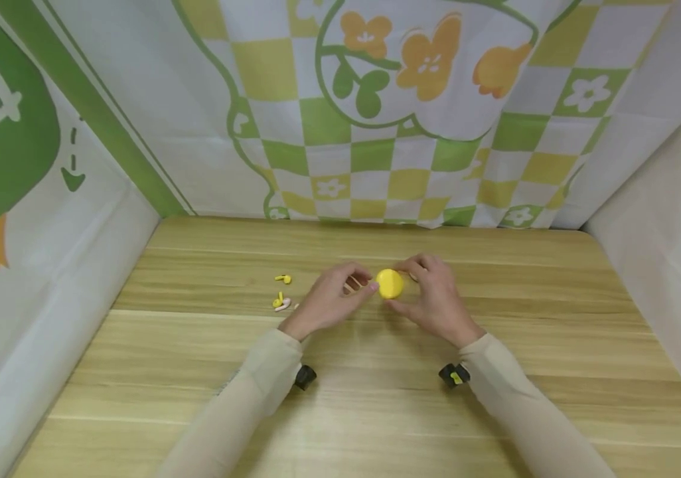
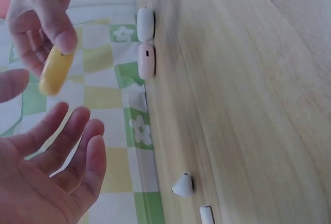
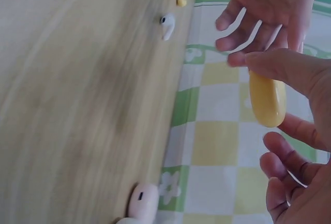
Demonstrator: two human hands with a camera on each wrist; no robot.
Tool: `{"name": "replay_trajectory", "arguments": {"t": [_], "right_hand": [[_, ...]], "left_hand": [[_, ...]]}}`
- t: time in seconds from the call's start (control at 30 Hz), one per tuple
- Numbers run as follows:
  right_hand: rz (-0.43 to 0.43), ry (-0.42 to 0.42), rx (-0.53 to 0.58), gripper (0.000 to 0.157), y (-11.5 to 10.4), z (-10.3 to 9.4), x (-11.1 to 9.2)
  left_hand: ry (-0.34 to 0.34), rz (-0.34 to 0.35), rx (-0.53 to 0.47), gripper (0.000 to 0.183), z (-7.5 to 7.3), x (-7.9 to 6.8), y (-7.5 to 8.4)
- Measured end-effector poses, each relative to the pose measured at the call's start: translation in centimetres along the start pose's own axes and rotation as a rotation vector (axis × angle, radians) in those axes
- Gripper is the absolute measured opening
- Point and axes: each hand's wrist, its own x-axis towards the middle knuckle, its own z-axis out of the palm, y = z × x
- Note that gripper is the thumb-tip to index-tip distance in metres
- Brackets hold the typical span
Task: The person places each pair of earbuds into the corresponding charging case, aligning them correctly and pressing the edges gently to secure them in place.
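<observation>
Checkered cloth (image 1: 370, 156) backs the wooden table (image 1: 376, 411), and mid-frame I have the yellow earbud case (image 1: 390, 284) aloft: right hand (image 1: 434, 295) pinching it between thumb and fingers, left hand (image 1: 340, 292) loosely spread just beside. Steady! I'd keep that pinch light and edge-on, leaving room for the left thumb. Yellow earbuds (image 1: 286, 279) lie left of centre.

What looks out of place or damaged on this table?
Yellow earbuds and pale earbuds lie loose on the table, at differing angles on the left hand's side, outside any case, which looks untidy. Nothing seems spilled or visibly damaged.
</observation>
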Motion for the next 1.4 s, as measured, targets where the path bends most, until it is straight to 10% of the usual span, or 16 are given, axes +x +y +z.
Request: {"name": "replay_trajectory", "arguments": {"t": [0.37, 0.7, 0.93, 1.4], "right_hand": [[-0.05, -0.003, 0.117, 0.057, -0.6, -0.1, 0.3], [0.276, -0.163, 0.563, 0.038, 0.2, -1.2, 0.3], [0.342, -0.212, 0.751, 0.028, 0.2, -1.8, 0.2], [0.01, 0.039, 0.48, 0.025, -0.8, -1.7, -0.2]], "left_hand": [[-0.019, 0.004, -0.076, 0.026, 0.5, 0.1, 0.5], [0.071, 0.18, -0.073, 0.027, 0.6, -0.2, 1.2], [0.1, 0.234, -0.069, 0.024, 0.7, -0.2, 1.6], [0.118, 0.292, -0.063, 0.027, -0.7, -0.1, 2.7]]}}
